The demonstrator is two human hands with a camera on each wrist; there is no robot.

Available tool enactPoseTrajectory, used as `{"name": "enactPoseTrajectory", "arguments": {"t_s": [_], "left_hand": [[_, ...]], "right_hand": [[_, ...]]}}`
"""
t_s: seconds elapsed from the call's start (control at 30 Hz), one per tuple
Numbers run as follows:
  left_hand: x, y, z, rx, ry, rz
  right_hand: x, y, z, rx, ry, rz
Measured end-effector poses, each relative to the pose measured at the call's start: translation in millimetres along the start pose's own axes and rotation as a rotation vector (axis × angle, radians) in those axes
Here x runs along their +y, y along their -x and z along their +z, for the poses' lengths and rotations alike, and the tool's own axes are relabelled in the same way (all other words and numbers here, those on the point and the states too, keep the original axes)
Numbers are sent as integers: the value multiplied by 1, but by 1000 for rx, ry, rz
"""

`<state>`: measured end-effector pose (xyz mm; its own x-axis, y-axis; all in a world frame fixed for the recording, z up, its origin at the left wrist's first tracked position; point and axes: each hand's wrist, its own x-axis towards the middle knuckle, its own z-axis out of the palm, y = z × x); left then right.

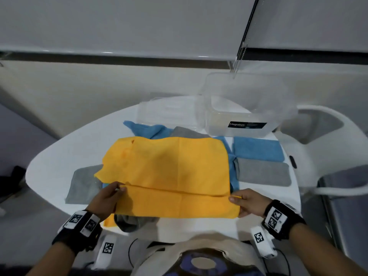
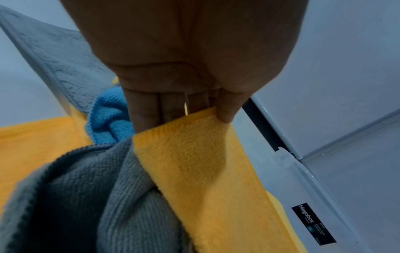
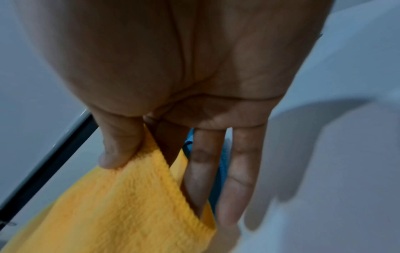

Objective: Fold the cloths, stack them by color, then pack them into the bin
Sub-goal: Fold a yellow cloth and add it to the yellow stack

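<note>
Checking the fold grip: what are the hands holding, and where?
Both hold the yellow cloth: left hand pinches its near left corner, right hand its near right corner.

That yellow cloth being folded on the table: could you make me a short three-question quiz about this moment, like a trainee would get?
1. True or false: both hands pinch the yellow cloth.
2. Multiple choice: the clear bin is A) holding folded cloths, B) without any cloths in it, C) closed with a lid.
3. Fill in: to the right of the yellow cloth lie two folded cloths, the farther one blue, the nearer one ____.

Key:
1. True: the left hand and right hand each pinch a near corner.
2. B.
3. Grey.
</note>
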<state>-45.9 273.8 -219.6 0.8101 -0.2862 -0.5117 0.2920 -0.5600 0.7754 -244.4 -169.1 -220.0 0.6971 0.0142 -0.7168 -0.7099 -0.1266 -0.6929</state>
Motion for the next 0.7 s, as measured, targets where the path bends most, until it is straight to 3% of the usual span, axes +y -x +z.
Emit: {"name": "enactPoseTrajectory", "arguments": {"t_s": [0.13, 0.4, 0.53, 0.7], "left_hand": [[-4, 0, 3, -1, 21, -43], [-10, 4, 6, 163, -112, -13], [25, 21, 2, 143, -72, 23], [103, 61, -38, 159, 42, 266]], "right_hand": [[-3, -6, 7, -12, 1, -46], [2, -33, 23, 217, -25, -93], [-21, -19, 20, 227, -38, -130], [-93, 46, -10, 283, -55, -381]]}}
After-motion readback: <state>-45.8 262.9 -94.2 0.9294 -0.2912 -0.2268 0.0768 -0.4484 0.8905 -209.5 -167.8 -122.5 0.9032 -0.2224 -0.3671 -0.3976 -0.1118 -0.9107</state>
